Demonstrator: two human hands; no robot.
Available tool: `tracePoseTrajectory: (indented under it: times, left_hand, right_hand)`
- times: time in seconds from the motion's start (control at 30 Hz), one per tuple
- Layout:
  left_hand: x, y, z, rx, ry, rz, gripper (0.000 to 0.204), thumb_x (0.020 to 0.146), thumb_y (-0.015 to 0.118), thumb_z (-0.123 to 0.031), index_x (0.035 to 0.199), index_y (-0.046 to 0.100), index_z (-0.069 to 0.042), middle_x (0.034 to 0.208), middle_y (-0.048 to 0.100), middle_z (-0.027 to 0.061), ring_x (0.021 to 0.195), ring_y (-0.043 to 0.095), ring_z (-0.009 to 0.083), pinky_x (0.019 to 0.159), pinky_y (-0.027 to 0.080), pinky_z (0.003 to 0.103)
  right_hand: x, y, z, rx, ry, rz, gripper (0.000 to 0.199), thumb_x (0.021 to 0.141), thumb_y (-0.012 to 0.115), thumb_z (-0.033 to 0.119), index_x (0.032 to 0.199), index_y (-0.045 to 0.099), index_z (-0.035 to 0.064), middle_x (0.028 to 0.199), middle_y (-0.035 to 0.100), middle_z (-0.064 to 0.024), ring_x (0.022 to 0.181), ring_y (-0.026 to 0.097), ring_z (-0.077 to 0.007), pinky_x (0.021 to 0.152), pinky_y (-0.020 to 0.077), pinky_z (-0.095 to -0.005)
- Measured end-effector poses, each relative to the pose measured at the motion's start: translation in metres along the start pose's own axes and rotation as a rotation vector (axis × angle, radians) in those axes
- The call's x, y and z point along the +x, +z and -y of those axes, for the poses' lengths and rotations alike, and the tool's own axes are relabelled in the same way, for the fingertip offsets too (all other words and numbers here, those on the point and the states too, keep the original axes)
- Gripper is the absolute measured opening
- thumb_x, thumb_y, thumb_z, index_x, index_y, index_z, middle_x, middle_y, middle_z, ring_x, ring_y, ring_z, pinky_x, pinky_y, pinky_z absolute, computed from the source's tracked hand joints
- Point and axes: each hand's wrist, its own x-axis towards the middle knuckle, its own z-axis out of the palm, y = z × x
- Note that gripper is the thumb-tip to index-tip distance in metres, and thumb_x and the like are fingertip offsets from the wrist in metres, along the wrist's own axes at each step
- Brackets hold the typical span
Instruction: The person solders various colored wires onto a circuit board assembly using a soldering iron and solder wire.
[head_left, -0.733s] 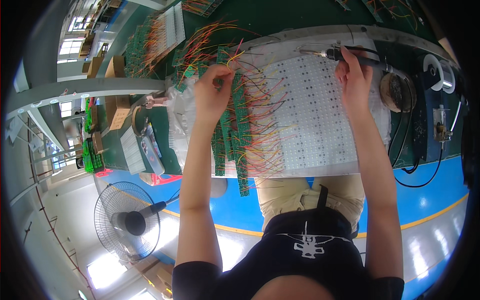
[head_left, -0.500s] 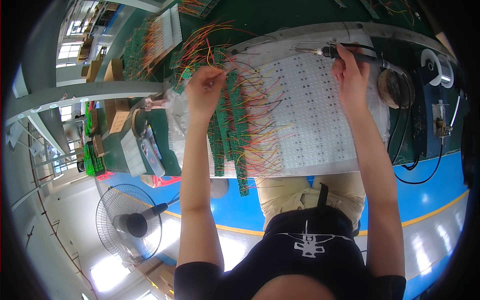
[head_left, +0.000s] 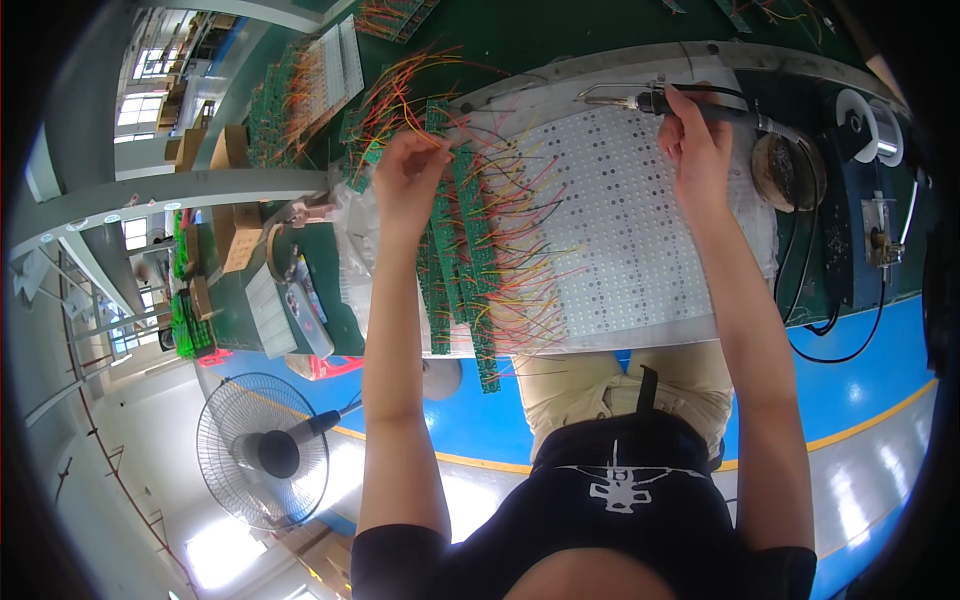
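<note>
Green strips of circuit board [head_left: 452, 262] with red and yellow wires [head_left: 520, 260] lie in a row on the white perforated panel [head_left: 630, 230], which rests on the desk [head_left: 560, 40] before the person. The left hand [head_left: 408, 180] sits at the far end of the strips, its fingers [head_left: 432, 150] pinched together on the wires there. The right hand [head_left: 696, 150] is at the panel's far edge, fingers closed round a soldering iron [head_left: 640, 99] whose metal tip points left. A round holder [head_left: 788, 172] stands just right of that hand. A standing fan [head_left: 262, 450] is on the floor to the left.
</note>
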Motion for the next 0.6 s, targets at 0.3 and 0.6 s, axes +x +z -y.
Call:
tracePoseTrajectory:
  times: [0.3,0.6]
  left_hand:
    - [0.003,0.009,-0.015,-0.150,-0.120,-0.001,0.013,0.081,0.060,0.001,0.091,0.054,-0.003,0.086,0.057,0.0002,0.078,0.054,0.0074,0.071,0.043,0.020]
    - [0.006,0.009,-0.022,-0.179,-0.104,-0.003,0.012,0.081,0.061,-0.004,0.092,0.057,-0.006,0.084,0.056,-0.0018,0.076,0.051,0.0061,0.066,0.036,0.021]
  right_hand:
    - [-0.001,0.004,0.000,-0.047,0.006,-0.020,0.012,0.082,0.060,0.011,0.080,0.050,0.0055,0.052,0.036,0.0033,0.043,0.031,-0.0051,0.041,0.0229,-0.0220]
    - [-0.001,0.001,0.000,0.000,0.009,0.002,0.014,0.080,0.064,0.012,0.079,0.051,0.0061,0.051,0.041,0.0037,0.042,0.034,-0.0041,0.039,0.0237,-0.0211]
